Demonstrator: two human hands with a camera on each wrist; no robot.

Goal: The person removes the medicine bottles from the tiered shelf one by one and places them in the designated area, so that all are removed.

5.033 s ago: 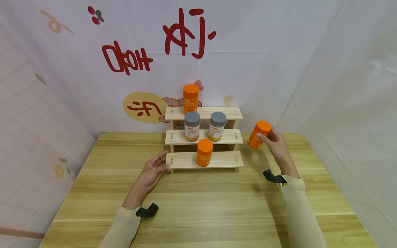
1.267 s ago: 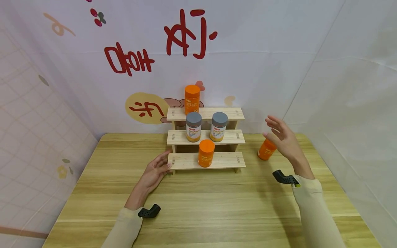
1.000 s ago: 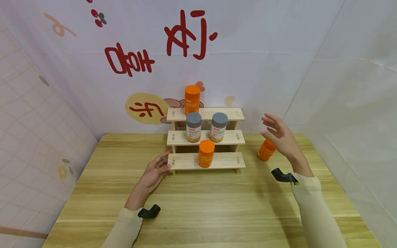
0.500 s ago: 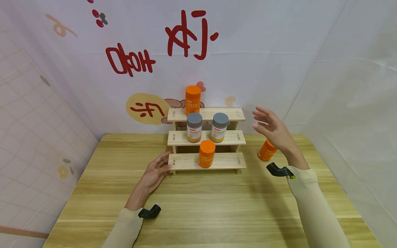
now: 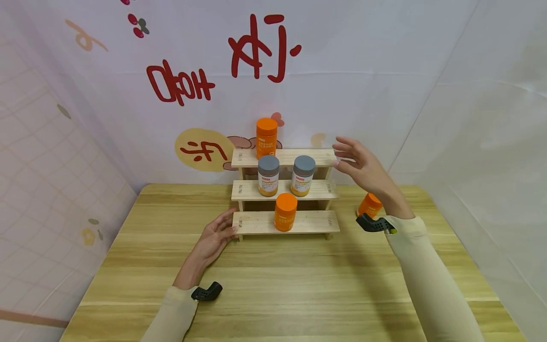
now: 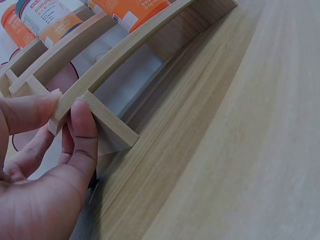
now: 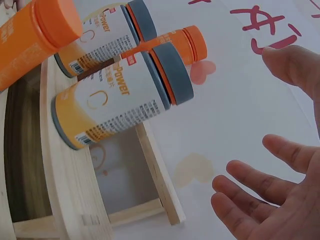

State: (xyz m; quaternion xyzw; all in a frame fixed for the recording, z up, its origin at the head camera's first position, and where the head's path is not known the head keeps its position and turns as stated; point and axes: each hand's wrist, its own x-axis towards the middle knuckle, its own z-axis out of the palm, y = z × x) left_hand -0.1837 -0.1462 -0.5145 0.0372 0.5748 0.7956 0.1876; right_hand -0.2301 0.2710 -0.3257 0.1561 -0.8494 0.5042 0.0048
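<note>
1 view, head, shows tabletop jar; left hand pinches rack, right hand relaxed.

The right hand spreads its thumb and fingers near a wooden rack, where two grey-lidded jars and two orange jars stand against a white backdrop.

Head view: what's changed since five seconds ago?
The right hand has let go of an orange jar, which came down and slightly right onto the table. That hand, its grip open, has since moved up and left to beside the rack.

Unchanged: the left hand holding the rack's front left end, and the four jars on it.
</note>
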